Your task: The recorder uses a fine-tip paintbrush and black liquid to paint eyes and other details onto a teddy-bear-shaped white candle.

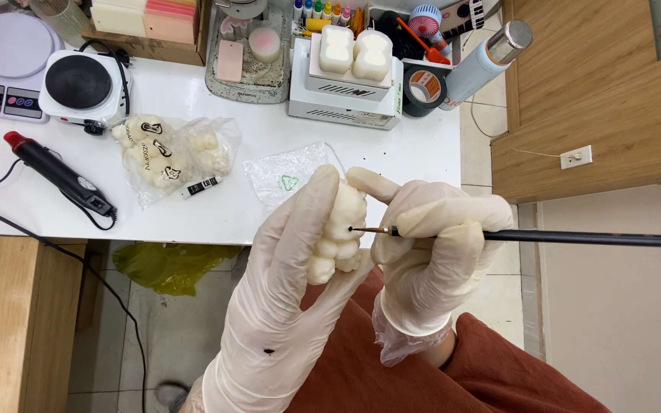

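My left hand wraps the cream bear figure, fingers curled behind it. My right hand pinches a thin black brush, its tip touching 1 dark dot just beyond my fingertips. Light, steady dabs seem best.

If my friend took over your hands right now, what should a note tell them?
Left hand: gloved, wrapped around a cream bear-shaped figure, held up over the lap.
Right hand: gloved, holding a thin black brush, its tip touching the figure's face.
Done: one small black dot sits at the brush tip.
Left: the rest of the figure is unpainted. More cream figures lie in a clear bag on the white table.
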